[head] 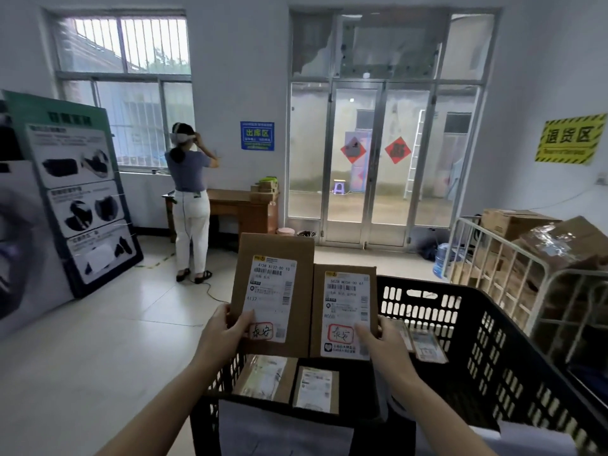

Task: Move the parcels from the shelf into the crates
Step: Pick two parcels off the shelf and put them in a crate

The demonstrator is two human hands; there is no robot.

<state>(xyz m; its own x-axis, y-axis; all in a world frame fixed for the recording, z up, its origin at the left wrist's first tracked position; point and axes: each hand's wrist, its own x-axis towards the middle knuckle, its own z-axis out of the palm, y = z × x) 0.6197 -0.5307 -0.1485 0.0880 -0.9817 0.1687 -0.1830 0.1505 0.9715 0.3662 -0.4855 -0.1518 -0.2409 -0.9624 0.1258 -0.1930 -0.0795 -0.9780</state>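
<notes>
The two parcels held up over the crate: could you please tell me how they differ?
The left parcel, pinched by the left hand, is larger and reaches higher than the right parcel, pinched by the right hand. The right parcel's label has a black logo at the bottom; the left parcel's has none. Both are brown cardboard, held upright, with white labels and a red stamp, over the crate.

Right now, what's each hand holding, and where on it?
Left hand holds the taller cardboard parcel by its lower left corner; right hand holds the shorter cardboard parcel by its lower right edge.
</notes>
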